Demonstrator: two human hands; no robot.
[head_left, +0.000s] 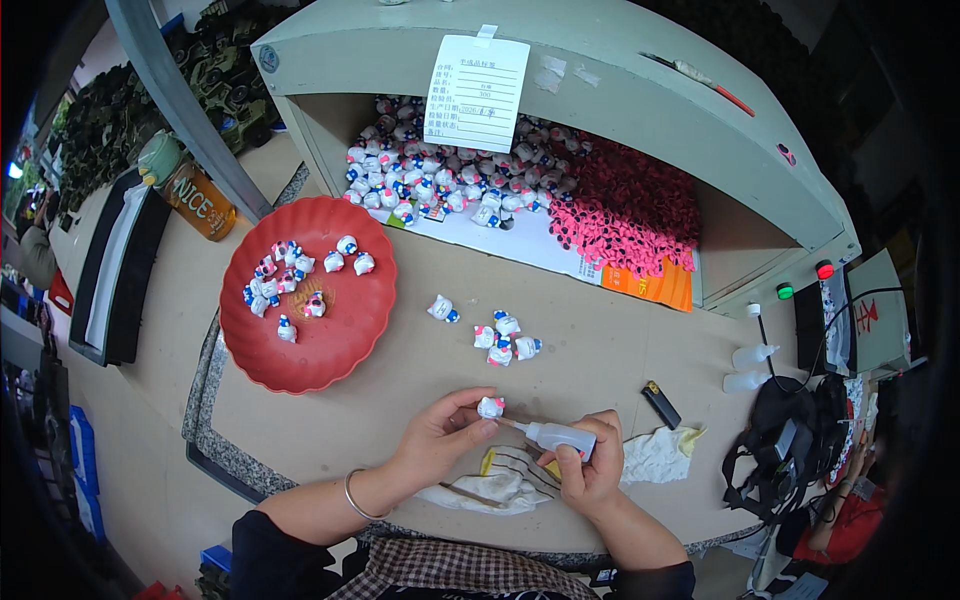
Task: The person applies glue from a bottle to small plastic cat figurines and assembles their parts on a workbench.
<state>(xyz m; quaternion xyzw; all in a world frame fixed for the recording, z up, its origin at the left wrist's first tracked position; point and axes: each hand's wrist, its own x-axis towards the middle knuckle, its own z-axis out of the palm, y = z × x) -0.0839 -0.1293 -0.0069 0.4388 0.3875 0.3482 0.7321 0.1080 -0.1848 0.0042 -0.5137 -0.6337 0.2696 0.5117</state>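
**Inspector:** Hands first. What is each one doing?

**Assistant:** Left hand (440, 432) is pinching a small white figurine (491, 406) between thumb and fingertips, holding it just above the table (590, 330). Right hand (590, 468) is wrapping closed around a small squeeze bottle (560, 436), its nozzle touching the figurine.

**Inspector:** Surroundings?

**Assistant:** Rags (500, 480) are lying under both hands. A cluster of figurines (502, 337) is sitting near, further up the table. A red plate (320, 340) is holding more on the left. A grey bin (560, 90) behind is overflowing with figurines and pink parts (630, 205).

**Inspector:** Risks?

**Assistant:** In my judgement, squeezing too hard is risking excess liquid running onto the fingertips or rags. The pinch is light, so nozzle pressure could be twisting the figurine loose.
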